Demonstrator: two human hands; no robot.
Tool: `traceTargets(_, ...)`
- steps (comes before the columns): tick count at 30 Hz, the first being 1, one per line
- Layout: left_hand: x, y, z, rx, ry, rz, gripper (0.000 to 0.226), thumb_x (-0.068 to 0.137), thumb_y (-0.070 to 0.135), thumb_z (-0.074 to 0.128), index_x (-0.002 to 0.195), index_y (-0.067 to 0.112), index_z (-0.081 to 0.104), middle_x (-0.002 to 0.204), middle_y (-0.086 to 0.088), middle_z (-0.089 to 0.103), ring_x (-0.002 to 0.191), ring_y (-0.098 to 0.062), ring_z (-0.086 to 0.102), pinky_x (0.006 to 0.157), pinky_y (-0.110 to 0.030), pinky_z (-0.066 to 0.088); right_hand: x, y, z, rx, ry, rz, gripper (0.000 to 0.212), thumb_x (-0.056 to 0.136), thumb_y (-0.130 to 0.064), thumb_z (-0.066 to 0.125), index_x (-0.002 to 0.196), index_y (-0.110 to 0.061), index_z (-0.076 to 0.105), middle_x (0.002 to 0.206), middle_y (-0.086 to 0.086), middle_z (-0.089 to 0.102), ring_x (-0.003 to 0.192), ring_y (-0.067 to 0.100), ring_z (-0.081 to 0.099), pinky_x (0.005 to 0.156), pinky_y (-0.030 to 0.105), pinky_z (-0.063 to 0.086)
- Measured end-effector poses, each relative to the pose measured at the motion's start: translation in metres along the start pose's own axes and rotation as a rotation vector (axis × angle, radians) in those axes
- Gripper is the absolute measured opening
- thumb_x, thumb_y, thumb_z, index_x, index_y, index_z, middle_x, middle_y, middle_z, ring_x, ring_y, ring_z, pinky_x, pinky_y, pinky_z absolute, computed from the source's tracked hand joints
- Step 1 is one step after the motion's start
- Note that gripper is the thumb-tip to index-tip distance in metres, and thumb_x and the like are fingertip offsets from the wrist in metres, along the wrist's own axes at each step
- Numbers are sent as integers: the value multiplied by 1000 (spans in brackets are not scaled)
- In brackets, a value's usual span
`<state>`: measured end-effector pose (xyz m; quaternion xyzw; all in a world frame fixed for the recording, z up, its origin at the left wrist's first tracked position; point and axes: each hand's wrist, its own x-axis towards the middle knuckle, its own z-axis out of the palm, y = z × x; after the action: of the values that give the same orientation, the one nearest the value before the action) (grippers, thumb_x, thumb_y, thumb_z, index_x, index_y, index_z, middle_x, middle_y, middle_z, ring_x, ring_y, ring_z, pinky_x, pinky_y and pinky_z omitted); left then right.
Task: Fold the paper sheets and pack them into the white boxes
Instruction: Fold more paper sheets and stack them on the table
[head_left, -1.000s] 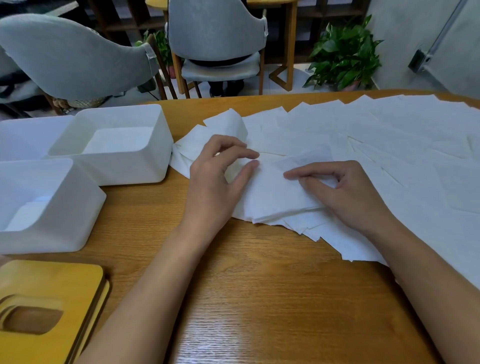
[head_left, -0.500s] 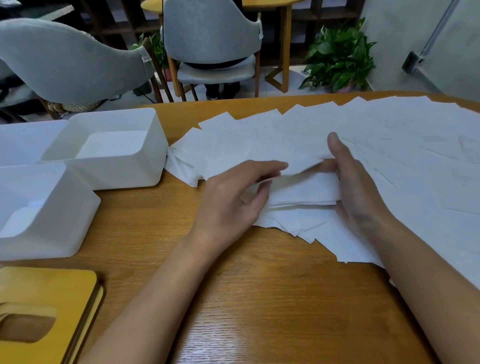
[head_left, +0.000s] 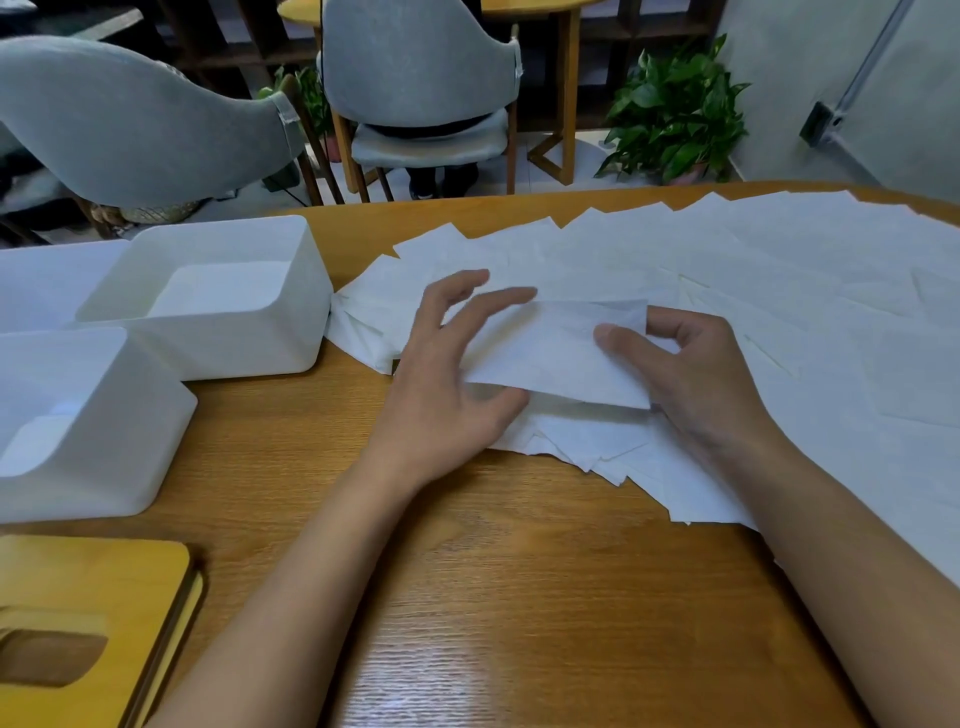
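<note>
Wood-grain table (head_left: 467, 597) below the grip, with white paper sheets (head_left: 779, 291) fanned under and beyond it and two open white boxes (head_left: 249, 343) off to its left. Best to square the edges of the folded sheet (head_left: 561, 353) and press the crease flat before carrying it leftward. Pinched at its right end by the right hand (head_left: 696, 384), thumb on top; merely steadied at its left end by the spread, relaxed left hand (head_left: 441, 384).

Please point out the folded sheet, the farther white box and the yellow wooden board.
folded sheet (head_left: 550, 353): head view, middle of its upper face.
farther white box (head_left: 244, 343): head view, its front wall.
yellow wooden board (head_left: 93, 577): head view, flat top above the slot.
</note>
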<state>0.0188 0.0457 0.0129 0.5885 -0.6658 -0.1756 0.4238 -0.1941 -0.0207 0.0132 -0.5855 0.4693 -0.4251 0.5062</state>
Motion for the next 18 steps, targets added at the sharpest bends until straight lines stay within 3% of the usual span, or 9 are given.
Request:
traceTargets(3, 2, 3, -12, -213, -114, -118, 67, 82, 24, 71, 143, 44, 54, 143, 19, 51, 136, -1, 46, 112, -32, 43, 0, 1, 1, -13, 16, -16, 14, 96, -28, 75, 108, -25, 81, 103, -15, 80, 96, 5, 75, 85, 28, 58)
traceTargets(6, 4, 7, -16, -350, -4, -184, 43, 95, 32, 72, 137, 39, 63, 130, 13, 63, 114, -6, 60, 97, -29, 53, -1, 1, 1, -10, 18, -32, 13, 96, -27, 75, 107, -25, 81, 103, -15, 80, 97, 5, 75, 85, 26, 59)
traceTargets(10, 6, 7, -11, -413, 103, -297, 30, 96, 42, 70, 126, 39, 69, 119, 8, 70, 106, -2, 64, 85, -19, 52, -1, 1, 0, -32, 12, -73, 10, 97, -26, 73, 103, -27, 81, 99, -16, 80, 94, 3, 76, 82, 18, 59)
traceTargets(13, 6, 3, -7, -376, 173, -322, 27, 94, 29, 78, 121, 33, 73, 94, 3, 62, 75, -9, 55, 72, -16, 48, -2, 2, 1, -37, 7, -87, 9, 97, -26, 73, 103, -29, 80, 100, -17, 80, 95, 3, 75, 83, 18, 59)
traceTargets(16, 7, 0, -6, -404, 183, -329, 28, 90, 22, 84, 116, 28, 76, 85, -3, 54, 73, -19, 49, 72, -28, 52, -2, 1, 1, -18, -18, -93, 12, 97, -26, 72, 106, -29, 79, 103, -17, 80, 97, 4, 75, 82, 20, 60)
traceTargets(18, 7, -1, -6, -423, 198, -339, 27, 87, 23, 86, 113, 27, 78, 86, 0, 55, 73, -20, 49, 73, -29, 52, -2, 0, 2, -7, -59, -114, 17, 98, -25, 72, 113, -29, 77, 110, -16, 78, 101, 5, 74, 80, 20, 59)
